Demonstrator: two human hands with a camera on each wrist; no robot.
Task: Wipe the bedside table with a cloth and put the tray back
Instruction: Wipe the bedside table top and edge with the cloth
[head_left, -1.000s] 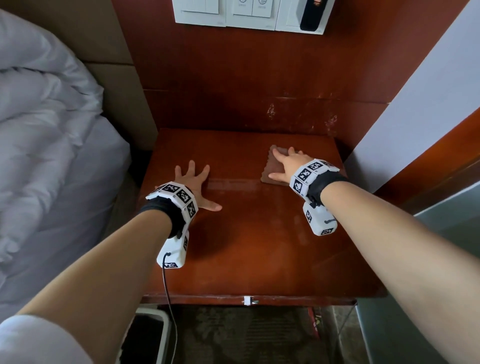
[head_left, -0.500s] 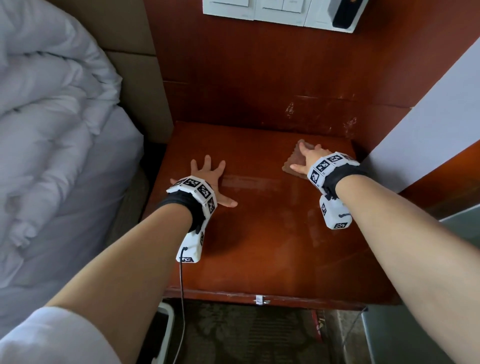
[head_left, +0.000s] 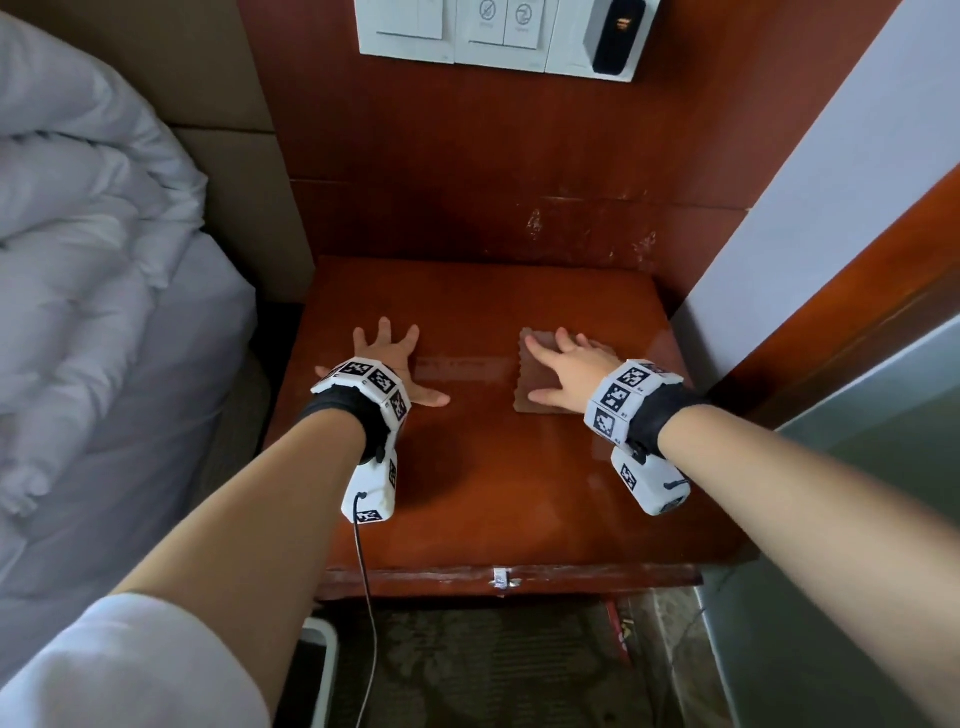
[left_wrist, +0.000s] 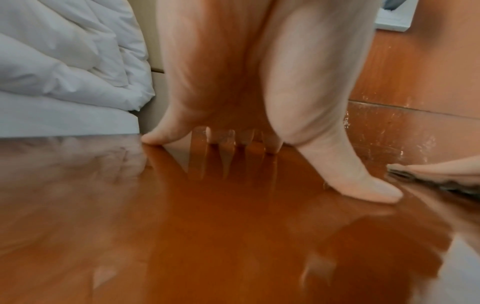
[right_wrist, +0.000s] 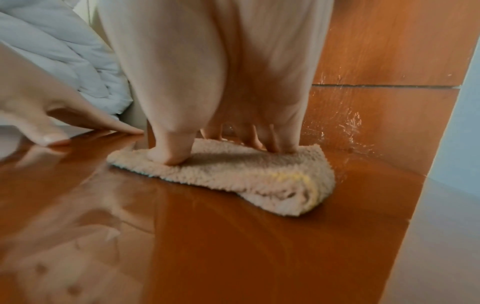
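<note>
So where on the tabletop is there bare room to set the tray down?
Bare wood runs along the back of the table by the wall panel, and across the front edge below both wrists. The middle strip is crowded: left hand flat on wood, right hand pressing the cloth.

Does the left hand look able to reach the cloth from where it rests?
Probably yes: the left hand lies flat on the table, and only bare wood separates its thumb from the cloth under the right hand.

Two hands (head_left: 387, 358) (head_left: 569, 374), one cloth (head_left: 535, 387), one bedside table (head_left: 493, 493), one duvet (head_left: 88, 249), one switch panel (head_left: 467, 31)
</note>
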